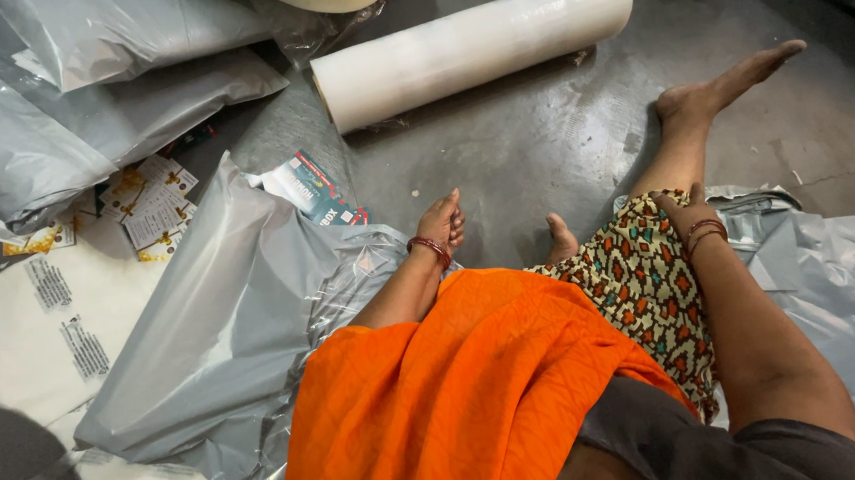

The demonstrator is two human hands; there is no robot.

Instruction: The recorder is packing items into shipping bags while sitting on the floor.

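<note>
head view: person seated on grey floor [542, 152], orange cloth [458, 388] over lap
left hand [441, 224]: at 9 o'clock of the knee, resting on grey poly mailer [213, 325]; fingers curled loosely, nothing gripped
right hand [681, 210]: on patterned trouser leg [641, 285], mostly hidden; can't tell finger state
mailer: spread flat at 8 o'clock of frame, over white bags [42, 327]
film roll [474, 41]: lying at 12 o'clock, well apart from both hands
printed cards [149, 204]: at 10 o'clock, beside the mailer
more grey mailers [852, 290]: at 3 o'clock, just beside right forearm

Grey floor [562, 150]: film roll [474, 46], mailer bags [203, 326]
</note>
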